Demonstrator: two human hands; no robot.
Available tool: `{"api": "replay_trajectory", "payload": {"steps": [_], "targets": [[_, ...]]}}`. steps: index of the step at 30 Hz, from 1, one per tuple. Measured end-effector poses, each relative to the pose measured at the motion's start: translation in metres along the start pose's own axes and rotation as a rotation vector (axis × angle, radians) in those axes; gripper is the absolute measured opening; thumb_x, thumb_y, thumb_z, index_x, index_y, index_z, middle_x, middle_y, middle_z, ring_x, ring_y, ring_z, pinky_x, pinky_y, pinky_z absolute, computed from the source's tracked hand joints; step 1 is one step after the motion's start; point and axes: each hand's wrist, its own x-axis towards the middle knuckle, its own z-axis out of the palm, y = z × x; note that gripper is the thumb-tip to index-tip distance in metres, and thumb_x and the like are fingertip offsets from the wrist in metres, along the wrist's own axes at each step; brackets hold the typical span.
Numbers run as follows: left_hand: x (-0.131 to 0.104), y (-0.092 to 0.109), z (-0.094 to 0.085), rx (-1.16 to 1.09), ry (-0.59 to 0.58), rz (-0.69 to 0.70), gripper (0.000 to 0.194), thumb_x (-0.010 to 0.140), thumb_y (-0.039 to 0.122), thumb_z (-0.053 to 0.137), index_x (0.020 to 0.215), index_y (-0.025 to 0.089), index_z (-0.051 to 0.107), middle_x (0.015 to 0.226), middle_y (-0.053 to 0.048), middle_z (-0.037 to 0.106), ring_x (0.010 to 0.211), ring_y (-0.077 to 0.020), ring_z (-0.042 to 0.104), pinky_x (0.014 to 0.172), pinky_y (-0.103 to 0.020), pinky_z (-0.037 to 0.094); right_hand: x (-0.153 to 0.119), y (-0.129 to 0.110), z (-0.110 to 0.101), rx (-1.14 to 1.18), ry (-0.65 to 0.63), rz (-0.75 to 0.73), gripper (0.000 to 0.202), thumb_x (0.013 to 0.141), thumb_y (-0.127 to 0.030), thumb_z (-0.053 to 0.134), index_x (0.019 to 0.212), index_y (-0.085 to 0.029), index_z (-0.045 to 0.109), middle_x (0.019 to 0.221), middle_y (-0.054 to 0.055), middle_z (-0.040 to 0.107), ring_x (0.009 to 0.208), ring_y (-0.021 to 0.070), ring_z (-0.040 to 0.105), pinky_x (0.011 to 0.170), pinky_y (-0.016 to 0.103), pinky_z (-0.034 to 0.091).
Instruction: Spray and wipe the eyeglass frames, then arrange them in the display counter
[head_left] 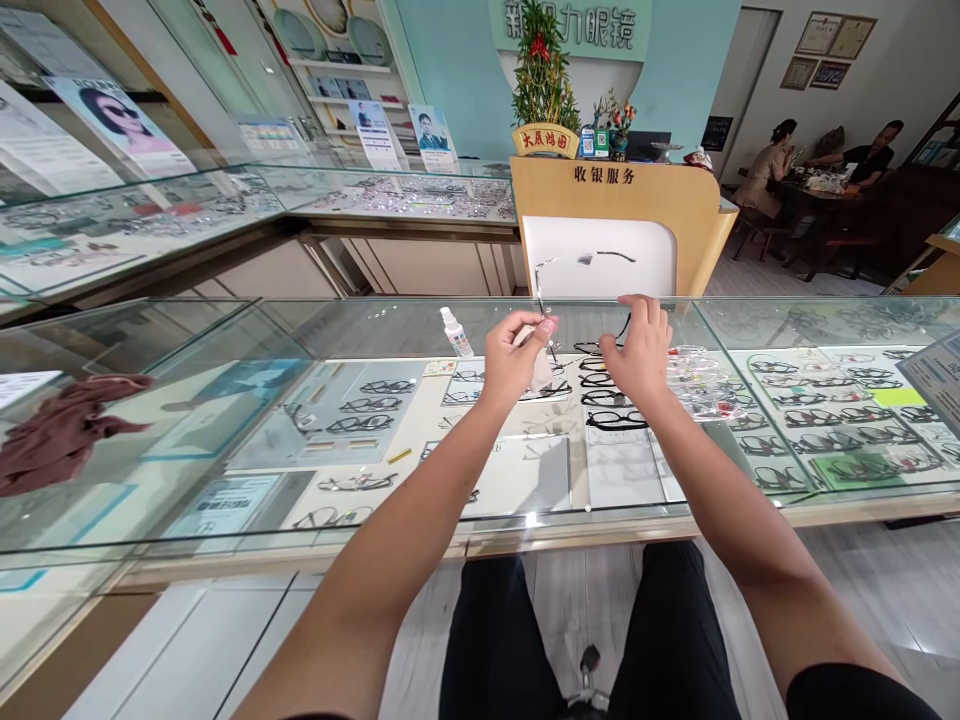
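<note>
My left hand (514,360) is closed above the glass counter, pinching a thin-framed pair of eyeglasses (541,290) between thumb and fingers. One slim temple of the pair stretches to the right at the top. A pale cloth-like piece (541,368) hangs below that thumb. Close by on the right, my right hand (641,350) has its thumb and index finger apart, with a dark curved temple tip between them; no contact is visible. Beneath it, a column of black eyeglasses (615,418) is seen. A white spray bottle (455,333) stands left of my left hand.
The glass display counter (525,527) runs across in front of me, with several frames inside. A brown cloth (67,430) lies at left. Clear-wrapped items (701,382) are right of my hand. A wooden cashier desk (622,190) stands beyond; two people sit at back right.
</note>
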Motion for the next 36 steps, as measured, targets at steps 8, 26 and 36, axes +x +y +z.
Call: {"api": "replay_trajectory", "payload": {"steps": [8,26,36], "targets": [[0.003,-0.003,-0.001,-0.075,0.109,0.005,0.051,0.075,0.067,0.089,0.085,0.022,0.068,0.098,-0.006,0.081,0.099,-0.0248,0.081,0.096,-0.041,0.061,0.0,0.005,0.011,0.05,-0.098,0.166,0.048,0.082,-0.022,0.06,0.13,-0.02,0.057,0.132,0.02,0.064,0.12,0.0414,0.057,0.102,0.062,0.048],[-0.001,0.002,-0.006,0.142,-0.297,0.131,0.038,0.089,0.06,0.082,0.084,0.022,0.077,0.123,-0.011,0.079,0.129,-0.0299,0.071,0.108,-0.045,0.058,-0.011,-0.009,0.01,0.498,-0.268,-0.307,0.024,0.098,-0.036,0.073,0.12,-0.027,0.076,0.12,0.008,0.081,0.119,0.0306,0.069,0.106,0.051,0.056],[-0.003,0.011,-0.004,0.254,-0.233,0.208,0.048,0.097,0.07,0.068,0.091,0.024,0.079,0.131,-0.012,0.074,0.13,-0.0311,0.067,0.114,-0.048,0.052,-0.009,-0.012,0.005,0.46,-0.151,-0.279,0.025,0.108,-0.043,0.058,0.112,-0.026,0.077,0.118,0.01,0.082,0.118,0.0301,0.07,0.107,0.05,0.055]]}}
